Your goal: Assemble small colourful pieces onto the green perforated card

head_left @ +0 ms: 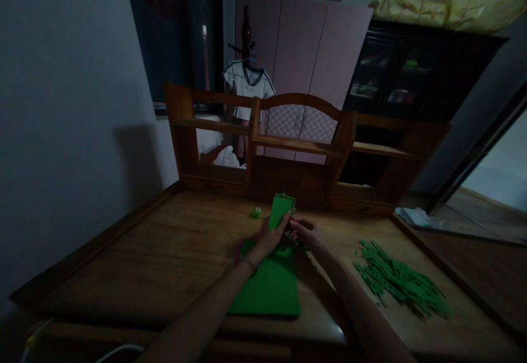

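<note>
My left hand [272, 236] is closed on a narrow green piece [280, 209] with a row of small notches or holes along its top and right edges. It holds this piece raised above a larger flat green sheet [269, 289] on the desk. At the right edge of the piece, the fingers of my right hand [307, 233] are pinched together. A small red bit shows by those fingertips, but what they grip is too small and dark to name. Beyond the hands sits a little green object [256, 213] with a white, eye-like spot.
A loose heap of thin green strips [399, 280] lies on the right of the wooden desk [135, 264]. A wooden shelf unit [296, 144] rises along the desk's back edge. The desk has raised side edges, and a white cable [119, 350] hangs at the front left.
</note>
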A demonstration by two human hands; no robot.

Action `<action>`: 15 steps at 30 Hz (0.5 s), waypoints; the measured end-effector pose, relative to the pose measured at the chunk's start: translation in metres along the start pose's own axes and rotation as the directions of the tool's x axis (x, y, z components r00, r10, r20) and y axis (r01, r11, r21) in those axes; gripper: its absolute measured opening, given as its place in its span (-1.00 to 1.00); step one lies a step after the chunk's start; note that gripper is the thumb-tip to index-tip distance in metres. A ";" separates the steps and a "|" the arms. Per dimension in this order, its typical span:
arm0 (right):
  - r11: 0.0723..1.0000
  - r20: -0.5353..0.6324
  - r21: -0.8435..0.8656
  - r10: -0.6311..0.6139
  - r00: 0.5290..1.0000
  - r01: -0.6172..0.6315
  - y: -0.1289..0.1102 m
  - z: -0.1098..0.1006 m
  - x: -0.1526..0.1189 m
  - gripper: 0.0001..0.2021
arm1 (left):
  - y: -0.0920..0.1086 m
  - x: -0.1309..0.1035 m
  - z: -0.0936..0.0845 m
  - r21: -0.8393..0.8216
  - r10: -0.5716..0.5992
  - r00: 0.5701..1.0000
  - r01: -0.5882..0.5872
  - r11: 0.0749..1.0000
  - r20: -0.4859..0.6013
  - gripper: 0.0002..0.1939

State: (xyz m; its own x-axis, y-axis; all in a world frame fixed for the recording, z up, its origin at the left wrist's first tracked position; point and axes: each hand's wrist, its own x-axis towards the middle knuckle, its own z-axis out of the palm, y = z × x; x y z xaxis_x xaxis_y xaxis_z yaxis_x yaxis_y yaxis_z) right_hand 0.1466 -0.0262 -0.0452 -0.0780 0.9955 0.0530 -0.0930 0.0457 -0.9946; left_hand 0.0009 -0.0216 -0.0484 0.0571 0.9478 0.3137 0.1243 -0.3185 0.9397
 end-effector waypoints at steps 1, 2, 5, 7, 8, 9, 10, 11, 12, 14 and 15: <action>1.000 0.001 -0.008 -0.004 1.000 0.004 0.000 -0.001 0.000 -0.63 | 0.000 0.000 -0.001 0.009 0.010 1.000 -0.009 1.000 -0.007 -0.60; 1.000 0.007 -0.015 -0.012 1.000 0.012 -0.001 -0.001 0.000 -0.63 | 0.000 0.000 -0.002 0.014 0.014 1.000 -0.014 1.000 -0.009 -0.60; 0.999 0.025 -0.031 -0.036 0.999 0.037 -0.001 -0.001 -0.001 -0.64 | 0.000 0.000 -0.003 0.012 0.006 1.000 -0.006 1.000 -0.009 -0.57; 0.998 0.019 -0.037 -0.052 0.998 0.053 -0.001 -0.001 -0.001 -0.64 | 0.001 0.001 -0.002 -0.012 -0.019 1.000 0.019 1.000 -0.008 -0.55; 0.998 0.016 -0.039 -0.057 0.998 0.058 -0.001 -0.001 0.000 -0.64 | 0.001 0.001 -0.002 -0.031 -0.034 0.999 0.034 0.999 -0.005 -0.54; 0.997 0.014 -0.039 -0.061 0.998 0.062 -0.001 -0.001 0.000 -0.63 | 0.001 0.001 -0.001 -0.053 -0.050 0.999 0.050 0.997 0.000 -0.53; 0.997 0.015 -0.039 -0.066 0.998 0.067 0.000 -0.001 0.000 -0.63 | 0.002 0.001 -0.001 -0.079 -0.063 0.998 0.064 0.995 0.008 -0.54; 0.997 0.017 -0.038 -0.069 0.997 0.070 -0.001 -0.001 -0.001 -0.63 | 0.002 0.001 -0.001 -0.106 -0.075 0.997 0.077 0.991 0.016 -0.54; 0.997 0.019 -0.040 -0.069 0.997 0.070 -0.001 -0.001 -0.001 -0.63 | 0.002 0.001 -0.001 -0.136 -0.091 0.995 0.094 0.986 0.028 -0.53; 0.996 0.016 -0.048 -0.068 0.998 0.069 -0.003 -0.001 -0.003 -0.64 | 0.002 0.002 -0.002 -0.190 -0.139 0.988 0.149 0.970 0.065 -0.52; 0.996 0.015 -0.054 -0.072 0.997 0.073 -0.004 -0.001 -0.004 -0.65 | 0.002 0.002 -0.002 -0.210 -0.166 0.982 0.181 0.961 0.087 -0.51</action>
State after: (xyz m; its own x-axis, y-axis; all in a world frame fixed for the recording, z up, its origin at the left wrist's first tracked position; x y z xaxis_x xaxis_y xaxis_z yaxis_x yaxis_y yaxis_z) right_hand 0.1485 -0.0301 -0.0416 -0.0859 0.9883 0.1257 -0.0448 0.1222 -0.9915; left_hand -0.0003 -0.0200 -0.0458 0.1216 0.9826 0.1405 -0.0784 -0.1316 0.9882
